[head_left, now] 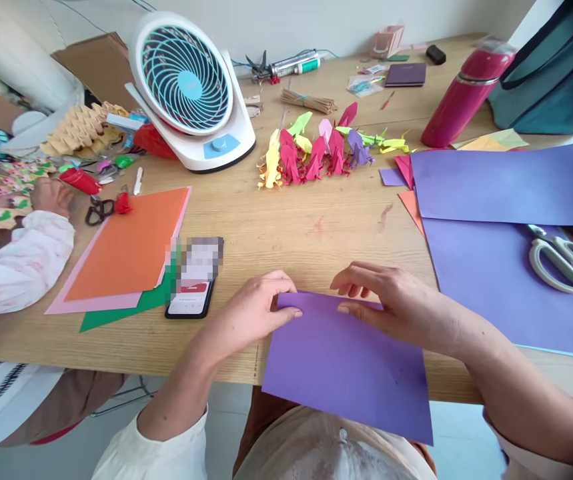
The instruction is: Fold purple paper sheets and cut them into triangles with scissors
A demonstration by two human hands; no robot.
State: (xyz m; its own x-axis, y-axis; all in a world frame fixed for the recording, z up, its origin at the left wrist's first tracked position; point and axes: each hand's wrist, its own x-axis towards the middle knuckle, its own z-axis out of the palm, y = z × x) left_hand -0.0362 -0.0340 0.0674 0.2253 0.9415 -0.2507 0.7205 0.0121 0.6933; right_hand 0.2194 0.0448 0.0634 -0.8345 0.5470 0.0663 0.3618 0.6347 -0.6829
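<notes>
A purple sheet of paper [346,367] lies at the near edge of the wooden table [291,227] and hangs over it toward me. My left hand [253,313] pinches the sheet's far left edge between thumb and fingers. My right hand [391,300] grips the far edge a little to the right, thumb on top, fingers curled behind it. Both hands are closed on the paper.
A phone [193,280] lies left of my hands beside orange, pink and green sheets [126,250]. Large purple sheets [506,187] and scissors [566,260] are at right. Folded paper figures [316,150], a fan [191,87], a red bottle [466,90]. Another person's sleeve [16,260] is at left.
</notes>
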